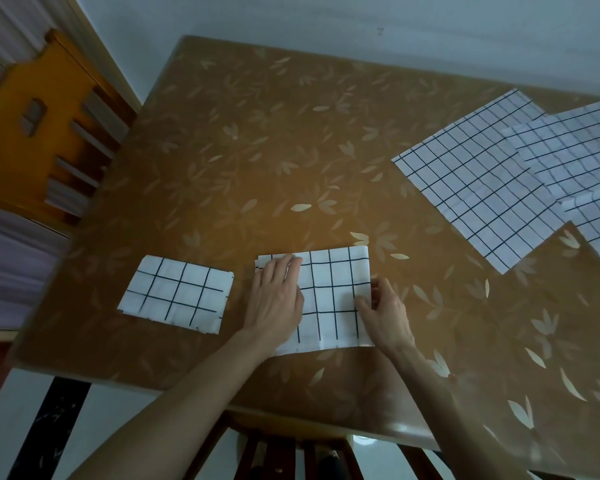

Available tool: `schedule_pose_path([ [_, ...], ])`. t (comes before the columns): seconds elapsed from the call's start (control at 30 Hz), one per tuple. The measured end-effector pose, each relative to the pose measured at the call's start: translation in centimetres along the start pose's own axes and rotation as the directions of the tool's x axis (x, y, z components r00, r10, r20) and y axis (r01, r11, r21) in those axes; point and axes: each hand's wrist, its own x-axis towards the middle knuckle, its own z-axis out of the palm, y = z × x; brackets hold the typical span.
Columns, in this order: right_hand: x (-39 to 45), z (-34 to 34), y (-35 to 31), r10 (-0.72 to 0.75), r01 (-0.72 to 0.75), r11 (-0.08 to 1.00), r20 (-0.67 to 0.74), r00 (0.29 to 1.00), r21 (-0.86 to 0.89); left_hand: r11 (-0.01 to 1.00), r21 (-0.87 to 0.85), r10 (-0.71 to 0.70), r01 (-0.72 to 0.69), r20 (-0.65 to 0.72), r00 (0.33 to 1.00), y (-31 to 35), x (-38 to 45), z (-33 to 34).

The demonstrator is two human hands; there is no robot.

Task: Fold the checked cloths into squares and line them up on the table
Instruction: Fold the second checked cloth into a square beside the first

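Note:
A white cloth with black checks, folded (329, 296), lies near the table's front edge. My left hand (276, 299) rests flat on its left part, fingers together and stretched out. My right hand (385, 313) pinches the cloth's right edge between thumb and fingers. To the left lies another checked cloth folded into a small rectangle (177, 292), apart from my hands. At the right of the table several unfolded checked cloths (482, 181) lie overlapping in a loose pile.
The brown table (257, 150) has a leaf-patterned cover and stands against a pale wall. An orange wooden chair (39, 133) stands off the left side. Another chair's slats (291, 455) show below the front edge.

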Motion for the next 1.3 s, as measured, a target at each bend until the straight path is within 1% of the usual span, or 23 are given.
schedule_pose_path([
  [0.07,0.0,-0.3,-0.2,-0.012,0.011,1.000,0.043,0.999,0.019,0.994,-0.114,0.002,-0.003,-0.016,1.000,0.5,1.0,-0.4],
  [0.13,0.2,-0.7,-0.3,-0.048,0.046,0.999,0.086,0.995,0.028,0.970,-0.243,-0.021,0.021,0.005,1.000,1.1,2.2,-0.8],
  [0.23,0.7,-2.0,-0.4,-0.112,0.108,0.994,0.168,0.980,0.033,0.909,-0.408,-0.038,0.088,0.128,0.991,2.1,3.7,-1.4],
  [0.33,1.3,-3.2,-0.6,-0.155,0.142,0.987,0.209,0.966,0.078,0.877,-0.443,-0.085,0.185,0.236,0.968,2.7,4.8,-1.9],
  [0.43,1.3,-3.9,-0.5,-0.115,0.057,0.959,0.198,0.973,0.276,0.850,-0.445,-0.168,0.280,0.274,0.947,2.8,5.5,-2.2],
  [0.47,1.2,-4.1,-0.3,-0.090,0.024,0.941,0.182,0.979,0.338,0.809,-0.492,-0.201,0.322,0.284,0.938,2.8,5.6,-2.3],
  [0.53,1.0,-4.4,0.0,-0.019,-0.057,0.887,0.159,0.987,0.458,0.666,-0.625,-0.258,0.407,0.319,0.912,2.9,5.4,-2.9],
  [0.57,0.9,-4.5,0.3,0.018,-0.108,0.850,0.177,0.984,0.516,0.595,-0.679,-0.274,0.430,0.331,0.903,2.9,5.3,-3.2],
  [0.6,0.8,-4.5,0.7,0.034,-0.149,0.826,0.215,0.976,0.543,0.544,-0.716,-0.288,0.438,0.331,0.899,2.8,5.3,-3.4],
  [0.67,0.6,-4.2,1.3,0.013,-0.156,0.858,0.284,0.959,0.489,0.477,-0.754,-0.334,0.452,0.320,0.886,2.7,5.3,-3.7],
  [0.73,0.5,-4.0,1.4,-0.003,-0.142,0.882,0.308,0.951,0.449,0.447,-0.756,-0.382,0.479,0.323,0.866,2.9,5.3,-4.0],
  [0.77,0.5,-4.0,1.3,-0.001,-0.143,0.877,0.301,0.954,0.458,0.441,-0.748,-0.389,0.496,0.339,0.857,3.0,5.3,-4.2],
  [0.87,0.4,-4.1,0.8,0.052,-0.174,0.839,0.241,0.969,0.515,0.529,-0.662,-0.323,0.531,0.421,0.848,2.7,4.8,-4.6],
  [0.9,0.4,-4.2,0.6,0.067,-0.166,0.838,0.203,0.977,0.520,0.531,-0.642,-0.314,0.553,0.457,0.832,2.4,4.6,-4.6],
  [0.97,0.3,-4.3,0.5,0.063,-0.128,0.845,0.140,0.988,0.520,0.485,-0.626,-0.319,0.611,0.524,0.790,1.8,4.3,-4.5],
  [1.07,0.0,-4.5,0.5,0.012,-0.076,0.822,0.117,0.993,0.565,0.467,-0.614,-0.325,0.636,0.550,0.769,1.8,3.8,-4.8],
  [1.13,-0.1,-4.8,0.6,-0.032,-0.032,0.830,0.106,0.994,0.556,0.473,-0.613,-0.311,0.633,0.556,0.771,1.6,3.3,-4.7],
  [1.27,-0.2,-4.9,0.7,-0.061,0.006,0.888,0.105,0.993,0.460,0.588,-0.558,-0.258,0.585,0.557,0.790,0.8,2.0,-4.0],
  [1.3,-0.2,-4.9,0.7,-0.069,0.014,0.899,0.110,0.992,0.438,0.602,-0.559,-0.248,0.570,0.547,0.799,0.6,1.7,-3.8],
])
